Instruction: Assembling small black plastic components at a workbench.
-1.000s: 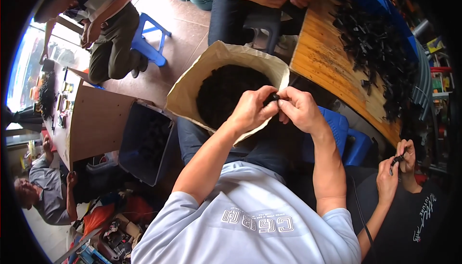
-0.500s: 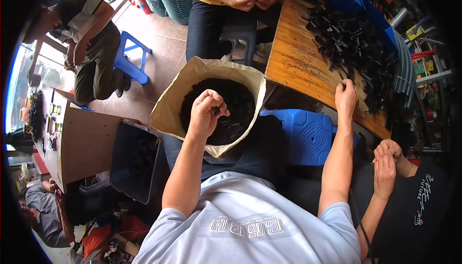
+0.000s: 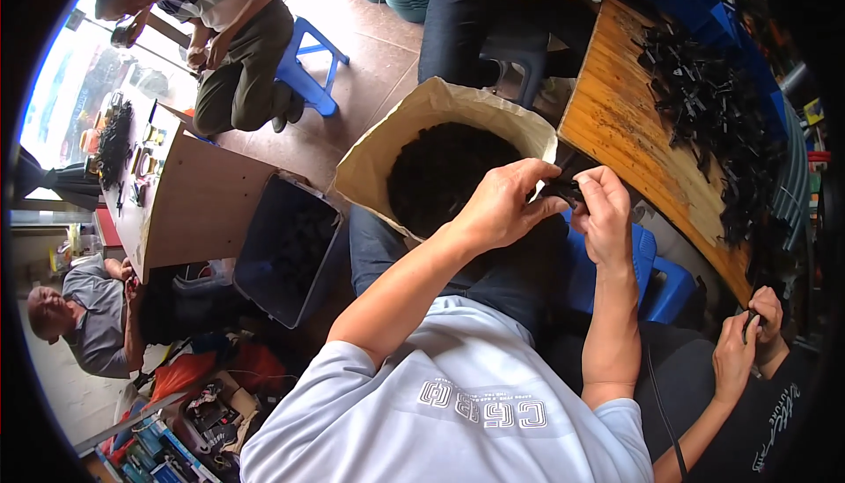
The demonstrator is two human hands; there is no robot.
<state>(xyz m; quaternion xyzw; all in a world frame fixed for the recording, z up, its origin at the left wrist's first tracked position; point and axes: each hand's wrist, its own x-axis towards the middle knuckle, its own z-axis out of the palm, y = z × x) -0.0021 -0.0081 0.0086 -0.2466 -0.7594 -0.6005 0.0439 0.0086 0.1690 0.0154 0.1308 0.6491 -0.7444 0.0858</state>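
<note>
My left hand (image 3: 509, 205) and my right hand (image 3: 604, 214) have come together just past the right rim of an open sack. Between their fingertips is a small black part (image 3: 562, 191); both hands pinch it, and its exact kind is too small to make out. The pale sack (image 3: 370, 159) stands in front of me, with many small dark pieces (image 3: 444, 170) inside. To the right, a heap of slim black parts (image 3: 704, 100) lies on a worn wooden table (image 3: 606, 100).
A blue plastic stool (image 3: 647, 263) stands below the table edge. Left of my legs is a dark bin (image 3: 286, 254) beside a board-sided table (image 3: 207, 206). A co-worker's hands (image 3: 744, 342) work close by my right arm; other people sit ahead and left.
My right hand has left the edge of the black heap and come inward to meet my left hand. My left hand has moved right, away from over the sack. The view has shifted.
</note>
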